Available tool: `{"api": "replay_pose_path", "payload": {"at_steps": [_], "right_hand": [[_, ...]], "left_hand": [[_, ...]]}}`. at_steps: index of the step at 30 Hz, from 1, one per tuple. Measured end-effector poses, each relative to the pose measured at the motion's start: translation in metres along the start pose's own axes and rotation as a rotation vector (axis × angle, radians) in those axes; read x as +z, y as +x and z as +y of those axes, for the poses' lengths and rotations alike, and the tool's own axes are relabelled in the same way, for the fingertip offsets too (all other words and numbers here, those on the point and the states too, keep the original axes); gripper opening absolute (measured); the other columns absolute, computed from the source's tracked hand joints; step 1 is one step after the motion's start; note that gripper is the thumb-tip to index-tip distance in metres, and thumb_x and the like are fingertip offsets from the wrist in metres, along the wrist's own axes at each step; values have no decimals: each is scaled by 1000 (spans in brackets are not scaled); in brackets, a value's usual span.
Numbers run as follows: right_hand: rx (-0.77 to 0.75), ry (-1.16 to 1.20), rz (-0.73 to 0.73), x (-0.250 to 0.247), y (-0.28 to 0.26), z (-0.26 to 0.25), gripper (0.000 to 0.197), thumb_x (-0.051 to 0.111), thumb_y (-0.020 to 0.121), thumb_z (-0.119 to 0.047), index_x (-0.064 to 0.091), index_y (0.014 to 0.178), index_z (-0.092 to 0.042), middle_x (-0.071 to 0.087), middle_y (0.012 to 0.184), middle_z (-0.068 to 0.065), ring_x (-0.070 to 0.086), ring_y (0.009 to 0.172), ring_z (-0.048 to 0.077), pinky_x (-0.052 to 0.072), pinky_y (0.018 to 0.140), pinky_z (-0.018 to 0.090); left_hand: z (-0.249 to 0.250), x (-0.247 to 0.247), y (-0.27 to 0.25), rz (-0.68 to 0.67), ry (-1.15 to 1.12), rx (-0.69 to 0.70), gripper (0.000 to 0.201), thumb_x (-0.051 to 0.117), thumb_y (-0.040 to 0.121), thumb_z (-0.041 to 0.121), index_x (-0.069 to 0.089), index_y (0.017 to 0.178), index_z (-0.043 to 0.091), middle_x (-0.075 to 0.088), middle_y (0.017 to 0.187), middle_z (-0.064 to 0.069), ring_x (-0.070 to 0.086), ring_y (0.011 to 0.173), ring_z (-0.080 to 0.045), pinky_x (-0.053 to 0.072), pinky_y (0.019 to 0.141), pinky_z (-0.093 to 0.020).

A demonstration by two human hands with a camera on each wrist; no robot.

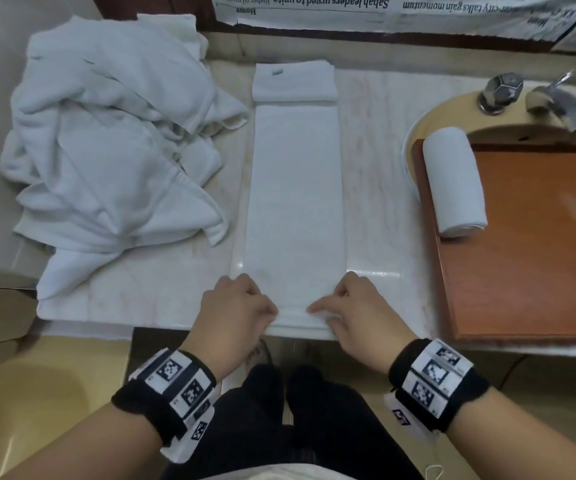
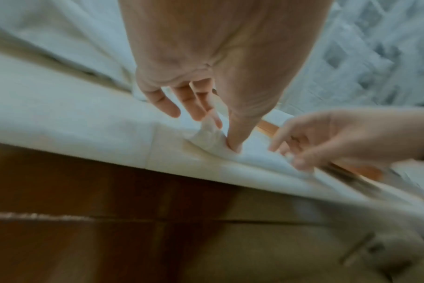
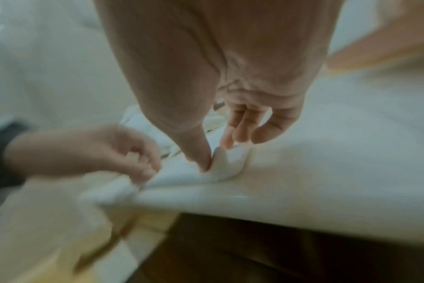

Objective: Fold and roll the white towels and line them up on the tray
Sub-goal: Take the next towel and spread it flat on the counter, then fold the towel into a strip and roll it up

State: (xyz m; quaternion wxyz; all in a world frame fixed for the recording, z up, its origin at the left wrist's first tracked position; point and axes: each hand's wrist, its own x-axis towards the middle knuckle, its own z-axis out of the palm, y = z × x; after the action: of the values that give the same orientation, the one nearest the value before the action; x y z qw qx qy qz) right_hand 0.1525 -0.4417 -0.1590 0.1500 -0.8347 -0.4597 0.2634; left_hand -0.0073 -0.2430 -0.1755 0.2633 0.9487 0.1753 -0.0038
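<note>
Both hands' knuckles hide the folded towel's [image 1: 293,202] near end

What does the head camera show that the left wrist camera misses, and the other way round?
Only the head view shows the one rolled white towel lying on the orange-brown wooden tray, the crumpled heap of white towels, a small folded white towel and the chrome tap.

Only the left wrist view shows, close up, the left thumb and fingers pinching up the cloth's near end.

Both show the left hand and right hand gripping the near end of the long folded white towel strip on the pale marble counter.
</note>
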Motion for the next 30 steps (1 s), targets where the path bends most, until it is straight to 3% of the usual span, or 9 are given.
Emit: {"api": "replay_pose_path", "payload": {"at_steps": [3, 8, 12, 16, 18, 21, 24, 27, 30], "right_hand": [[-230, -329, 27, 5, -2, -5, 21, 52, 92, -34, 69, 102, -25, 51, 102, 0, 47, 91, 22, 43, 69, 38], [-374, -301, 42, 5, 13, 4, 27, 50, 94, -32, 71, 87, -17, 57, 87, -1, 51, 83, 23, 45, 64, 38], [-210, -34, -153, -13, 27, 10, 25, 51, 100, -36, 67, 116, -26, 56, 97, -13, 53, 91, 10, 49, 85, 30], [-198, 29, -91, -11, 31, 15, 20, 56, 100, -31, 67, 116, -27, 51, 106, -9, 56, 82, 13, 50, 77, 29], [-233, -84, -21, -8, 31, 15, 20, 56, 97, -32, 69, 108, -20, 50, 106, -3, 53, 82, 17, 49, 69, 33], [-383, -313, 78, -5, 33, 11, 12, 65, 89, -29, 68, 89, -17, 54, 94, 0, 49, 84, 23, 43, 64, 35], [-440, -338, 84, -5, 39, 9, 13, 59, 88, -22, 68, 81, -15, 55, 79, -2, 48, 79, 23, 45, 62, 36], [-365, -237, -28, -14, 44, 11, 26, 51, 92, -26, 76, 94, -18, 60, 84, -2, 53, 83, 22, 50, 72, 34], [-226, -49, -151, -30, 54, 13, 25, 54, 100, -28, 69, 120, -24, 63, 101, -4, 54, 95, 14, 43, 85, 28]], "left_hand": [[7, 9, -12, 14, 223, 217, 9, 76, 86, 33, 75, 94, 29, 61, 101, 7, 52, 87, -22, 43, 69, -38], [-4, 14, -8, 91, 207, 266, 24, 55, 100, 40, 73, 100, 24, 63, 103, 5, 52, 92, -23, 42, 74, -37], [-8, 3, 10, -49, 163, 255, 34, 46, 104, 39, 74, 94, 23, 64, 86, 7, 55, 77, -19, 48, 69, -36], [3, -12, 34, -225, 209, 125, 37, 44, 105, 47, 72, 96, 25, 67, 90, 6, 62, 85, -18, 47, 75, -34], [8, -12, 39, -130, 187, 74, 23, 59, 99, 42, 68, 92, 22, 65, 86, 3, 59, 81, -24, 44, 67, -37], [15, -2, 28, 20, 340, 147, 21, 75, 88, 30, 65, 73, 19, 56, 79, 1, 50, 72, -27, 32, 56, -35], [13, 8, 15, 52, 349, 174, 25, 62, 95, 41, 67, 80, 21, 55, 87, 2, 47, 77, -24, 35, 62, -36], [2, 1, 15, 59, 310, 212, 28, 53, 97, 46, 70, 92, 25, 55, 97, 3, 47, 84, -22, 37, 67, -35], [-9, -10, 32, -42, 229, 221, 36, 47, 100, 48, 75, 94, 26, 57, 96, 5, 49, 85, -22, 45, 68, -37]]}}
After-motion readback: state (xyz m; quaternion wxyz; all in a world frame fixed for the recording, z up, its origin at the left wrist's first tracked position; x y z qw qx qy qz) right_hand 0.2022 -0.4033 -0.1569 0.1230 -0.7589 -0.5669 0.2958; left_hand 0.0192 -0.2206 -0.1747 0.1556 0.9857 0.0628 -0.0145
